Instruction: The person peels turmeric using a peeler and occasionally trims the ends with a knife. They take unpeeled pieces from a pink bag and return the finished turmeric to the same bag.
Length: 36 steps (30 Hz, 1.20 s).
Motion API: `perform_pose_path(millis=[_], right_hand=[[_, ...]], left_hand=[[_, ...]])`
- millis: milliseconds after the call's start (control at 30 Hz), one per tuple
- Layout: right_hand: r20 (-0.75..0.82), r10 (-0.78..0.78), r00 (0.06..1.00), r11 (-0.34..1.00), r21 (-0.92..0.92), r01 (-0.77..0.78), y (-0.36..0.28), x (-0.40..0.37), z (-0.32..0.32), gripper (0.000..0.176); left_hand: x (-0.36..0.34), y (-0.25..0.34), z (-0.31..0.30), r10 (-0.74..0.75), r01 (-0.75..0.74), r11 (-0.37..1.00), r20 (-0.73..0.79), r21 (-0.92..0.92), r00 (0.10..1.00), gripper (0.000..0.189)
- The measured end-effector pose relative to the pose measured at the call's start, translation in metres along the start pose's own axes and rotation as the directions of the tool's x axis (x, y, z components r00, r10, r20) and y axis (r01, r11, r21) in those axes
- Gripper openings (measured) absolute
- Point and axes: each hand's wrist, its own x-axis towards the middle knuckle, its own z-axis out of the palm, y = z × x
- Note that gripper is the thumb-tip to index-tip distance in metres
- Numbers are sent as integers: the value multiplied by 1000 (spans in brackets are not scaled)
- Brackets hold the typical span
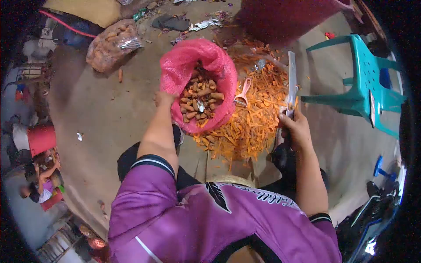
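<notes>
My left hand (165, 98) is closed on the left edge of a pink woven sack (226, 79), its fingers partly hidden. The sack's mouth is rolled open, showing many short brown-orange root pieces (204, 92) and a shiny scrap inside. In my right hand (297, 128) is a knife (291, 79), its long, wide blade pointing away from me. A heap of orange slices and strips (258, 116) lies between the knife and the sack. On that heap, close to the sack's right side, rests a pale pink peeler (244, 90).
A clear plastic bag of roots (112, 48) lies at upper left, with one loose root (120, 74) beside it. To the right is a green plastic stool (362, 79). A large dark red container (280, 19) stands at the back. Another person (44, 184) is far left.
</notes>
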Motion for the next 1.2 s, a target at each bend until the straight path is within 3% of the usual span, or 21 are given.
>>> perform_pose_path(millis=[133,200,267,300,333,367,467,600,667,700,733,767,833,933,1000,1067,1100,1167,1200], right_hand=[[-18,99,995,994,-35,-100,-4,10,20,43],[-24,105,994,991,-78,-106,3,19,23,47],[-15,134,991,987,-90,-135,4,24,26,48],[-8,150,989,984,-93,-150,5,25,27,48],[-21,165,986,980,-110,-167,5,26,28,47],[-35,180,983,975,-125,-183,4,28,28,46],[-21,166,986,978,-126,-167,-4,25,28,42],[32,64,997,995,-77,-62,3,23,21,30],[28,62,998,994,-92,-59,-4,16,19,29],[24,61,998,993,-100,-59,-7,13,18,29],[47,54,997,996,-76,-51,-8,10,16,31],[42,20,999,997,-81,-17,-7,7,15,30],[35,-46,998,995,-92,49,-6,4,14,30],[26,-39,999,993,-112,42,-8,-3,14,29],[35,-17,999,993,-113,20,-13,-7,14,29],[44,18,999,994,-106,-13,-19,-9,14,30],[42,12,999,996,-86,-8,-18,-8,13,30],[43,5,999,999,-53,-3,-14,-3,15,30],[28,13,1000,994,-105,-10,-11,3,15,32]], left_hand=[[4,-2,51,-48,46,999,-213,-17,976,81],[26,-10,74,89,-116,987,-225,-109,970,76],[89,-38,128,429,-453,870,-156,-196,890,69],[104,-42,135,306,-245,726,-17,-642,952,65],[114,-41,137,249,51,407,164,-912,954,61],[120,-42,139,273,357,-1,343,-934,899,58],[80,-18,61,235,543,-121,508,-831,829,53],[22,7,-3,270,477,63,475,-877,838,48],[-15,20,-19,333,393,134,415,-910,847,43],[-33,28,-21,446,292,222,363,-930,818,37],[-53,34,-22,553,179,295,320,-939,769,31],[-94,44,-58,726,-2,450,364,-893,583,24],[-122,39,-80,792,13,453,409,-891,453,23],[-107,25,-107,586,371,132,374,-919,719,28],[-62,-2,-82,385,331,48,323,-943,864,32],[21,-42,-18,213,357,37,356,-933,910,32],[26,-41,-16,120,374,30,375,-927,919,32],[34,-39,-4,-62,286,270,280,-920,958,38],[15,-22,-19,-173,145,565,55,-812,983,39]])
